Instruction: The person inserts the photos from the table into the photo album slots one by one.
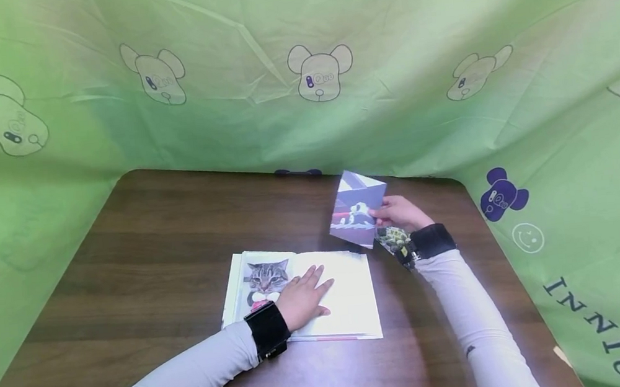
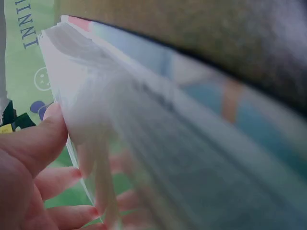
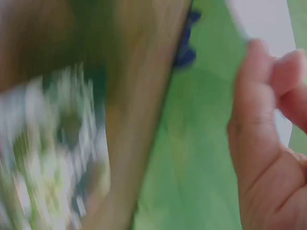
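Observation:
An open book (image 1: 353, 295) lies on the table, with a striped cat picture on its left page and a white right page. Fingers spread and fairly straight, my left hand (image 1: 302, 300) rests on the pages; the left wrist view shows its thumb and fingertips (image 2: 53, 120) against the glossy page (image 2: 76, 105). Beyond the book's far right corner, my right hand (image 1: 401, 212) pinches a picture card (image 1: 347, 199) by its right edge, raised and tilted. Its purple face bears white figures. In the right wrist view only a pale part of the card (image 3: 264, 21) shows.
A second card with a green plant picture (image 1: 395, 238) lies on the brown table (image 1: 152, 246) under my right wrist, partly hidden by it. A green curtain (image 1: 247, 125) with bear drawings hangs round the far edge and sides.

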Tool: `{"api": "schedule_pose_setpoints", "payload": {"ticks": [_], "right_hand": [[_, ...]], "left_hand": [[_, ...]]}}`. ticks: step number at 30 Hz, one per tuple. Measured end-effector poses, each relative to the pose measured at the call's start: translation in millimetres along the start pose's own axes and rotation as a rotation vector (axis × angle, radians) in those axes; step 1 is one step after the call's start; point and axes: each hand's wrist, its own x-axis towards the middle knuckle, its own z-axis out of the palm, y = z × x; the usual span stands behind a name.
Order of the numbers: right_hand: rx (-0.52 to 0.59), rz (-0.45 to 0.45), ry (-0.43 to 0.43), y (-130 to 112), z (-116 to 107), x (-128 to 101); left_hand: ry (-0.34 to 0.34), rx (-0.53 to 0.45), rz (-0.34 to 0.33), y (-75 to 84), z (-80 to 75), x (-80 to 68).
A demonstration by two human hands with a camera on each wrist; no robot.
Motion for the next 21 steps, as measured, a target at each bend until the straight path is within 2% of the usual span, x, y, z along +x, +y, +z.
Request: {"api": "schedule_pose_setpoints", "payload": {"ticks": [6,10,15,21], "right_hand": [[0.098,-0.036,0.029,-1,49,15],[0.197,-0.073,0.016,2,70,24],[0.128,-0.076,0.064,10,80,33],[0.070,-0.075,0.088,15,77,38]], "left_hand": [[-0.008,-0.030,-0.016,-0.8,0.8,-1.1],[-0.005,-0.036,-0.018,-0.7,0.1,-1.6],[-0.013,-0.030,-0.016,-0.8,0.6,-0.6],[-0.038,-0.034,-0.027,-3.3,3.6,1.5]]}}
